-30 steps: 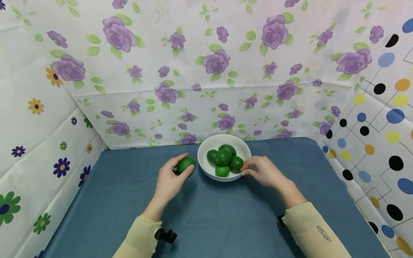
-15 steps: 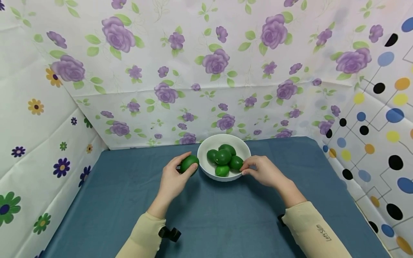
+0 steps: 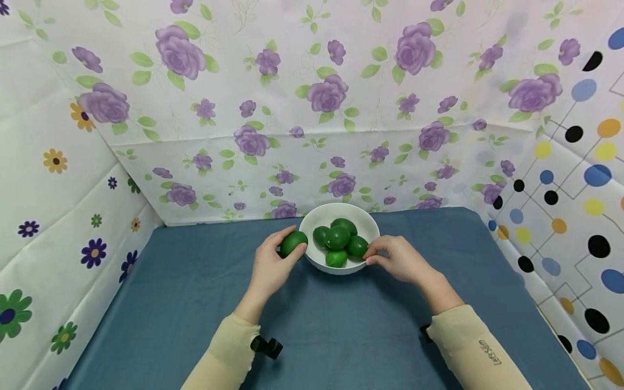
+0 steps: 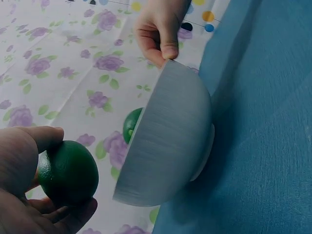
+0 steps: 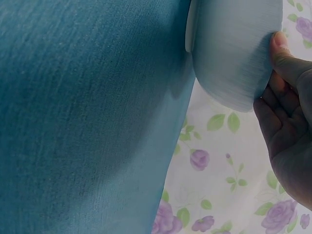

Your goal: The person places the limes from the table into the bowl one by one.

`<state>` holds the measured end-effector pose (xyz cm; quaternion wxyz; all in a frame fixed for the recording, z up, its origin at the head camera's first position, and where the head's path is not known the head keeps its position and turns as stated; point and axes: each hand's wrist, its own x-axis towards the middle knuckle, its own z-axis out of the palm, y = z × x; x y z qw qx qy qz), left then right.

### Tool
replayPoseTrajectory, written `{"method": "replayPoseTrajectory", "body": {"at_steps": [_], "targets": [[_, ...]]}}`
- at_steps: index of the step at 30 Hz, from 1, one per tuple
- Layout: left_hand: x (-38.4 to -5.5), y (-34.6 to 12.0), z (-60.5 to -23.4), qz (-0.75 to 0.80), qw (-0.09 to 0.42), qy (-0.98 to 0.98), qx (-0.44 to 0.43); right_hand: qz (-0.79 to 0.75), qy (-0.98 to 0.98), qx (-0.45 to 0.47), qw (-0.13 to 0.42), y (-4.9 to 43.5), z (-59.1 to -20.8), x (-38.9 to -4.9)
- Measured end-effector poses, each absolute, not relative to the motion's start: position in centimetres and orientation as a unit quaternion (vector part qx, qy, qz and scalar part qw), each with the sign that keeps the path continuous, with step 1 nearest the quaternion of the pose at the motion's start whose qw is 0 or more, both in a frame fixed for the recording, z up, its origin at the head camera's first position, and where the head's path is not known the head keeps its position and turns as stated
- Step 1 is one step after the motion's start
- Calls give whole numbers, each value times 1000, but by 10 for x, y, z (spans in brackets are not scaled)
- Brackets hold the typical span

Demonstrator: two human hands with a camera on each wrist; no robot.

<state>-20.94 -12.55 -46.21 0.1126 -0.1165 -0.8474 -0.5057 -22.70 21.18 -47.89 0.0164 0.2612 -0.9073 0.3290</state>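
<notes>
My left hand [image 3: 272, 264] grips a dark green lime [image 3: 293, 244] between thumb and fingers, just left of a white bowl [image 3: 312, 259]. In the left wrist view the held lime [image 4: 69, 173] is apart from the bowl [image 4: 168, 136]. Several green limes [image 3: 337, 237] lie piled in the bowl. At the bowl's right side, my right hand [image 3: 397, 259] pinches the rim. The right wrist view has the thumb of my right hand [image 5: 292, 97] on the outside of the bowl [image 5: 234, 53]; its fingertips are partly hidden there.
A blue cloth [image 3: 331, 330] covers the table, and the bowl stands near its back edge. Behind it hangs a white sheet with purple roses [image 3: 326, 95]. Patterned sheets close off both sides, flowered at left [image 3: 53, 244] and dotted at right [image 3: 575, 216].
My left hand has moved right with the lime, bringing it up to the bowl's left rim in the head view. The right hand and the bowl have stayed in place.
</notes>
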Motion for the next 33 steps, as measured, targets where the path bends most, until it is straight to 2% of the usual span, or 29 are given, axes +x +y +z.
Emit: {"method": "replayPoseTrajectory", "body": {"at_steps": [7,15,21,33], "targets": [[-223,-109,-467,-468,128,-864,-137,330,-908,257,15,213,-479,-226],[-235,-90,-465,-440,120,-882,-123,326,-910,257,16,213,-480,-226],[-237,-79,-461,-421,110,-896,-87,328,-906,265,16,211,-479,-227],[-231,-82,-465,-429,109,-893,-87,330,-904,271,14,205,-478,-230]]}}
